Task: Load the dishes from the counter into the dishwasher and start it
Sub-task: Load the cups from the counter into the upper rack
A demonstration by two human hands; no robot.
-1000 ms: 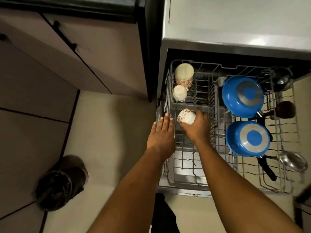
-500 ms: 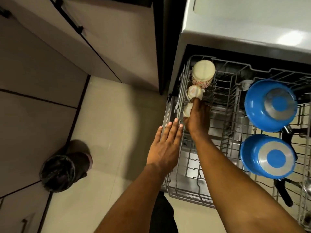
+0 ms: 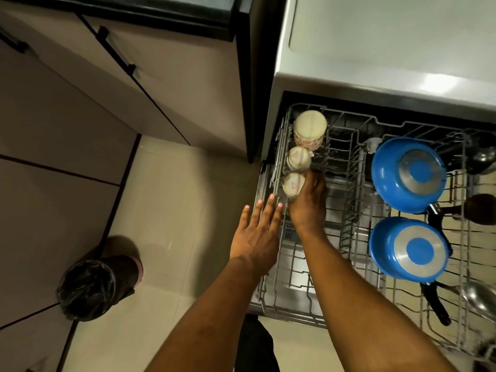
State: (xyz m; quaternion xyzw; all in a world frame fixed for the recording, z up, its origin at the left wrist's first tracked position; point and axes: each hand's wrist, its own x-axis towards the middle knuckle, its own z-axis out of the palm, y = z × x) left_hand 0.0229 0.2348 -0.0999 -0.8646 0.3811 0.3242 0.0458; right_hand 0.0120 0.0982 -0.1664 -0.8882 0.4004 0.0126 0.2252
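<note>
The dishwasher's wire rack (image 3: 346, 237) is pulled out below the grey countertop. Three patterned cups stand upside down along its left edge: a large one (image 3: 309, 128) at the back, a small one (image 3: 298, 159) in the middle, and a small cup (image 3: 292, 183) in front. My right hand (image 3: 308, 202) grips that front cup from its right side. My left hand (image 3: 259, 234) hovers with straight fingers over the rack's left rim, holding nothing. Two blue pans lie upside down on the right, one at the back (image 3: 409, 174), one nearer (image 3: 409, 249).
Ladles and a dark utensil (image 3: 483, 208) lie at the rack's right edge. The grey countertop (image 3: 389, 49) runs above. Beige cabinet doors (image 3: 166, 84) with black handles stand to the left. A black-lined bin (image 3: 94, 285) sits on the tiled floor.
My right hand carried the small cup from mid-air to the rack's left edge and turned it upside down behind the other small cup's row. My left hand stayed spread by the rim.
</note>
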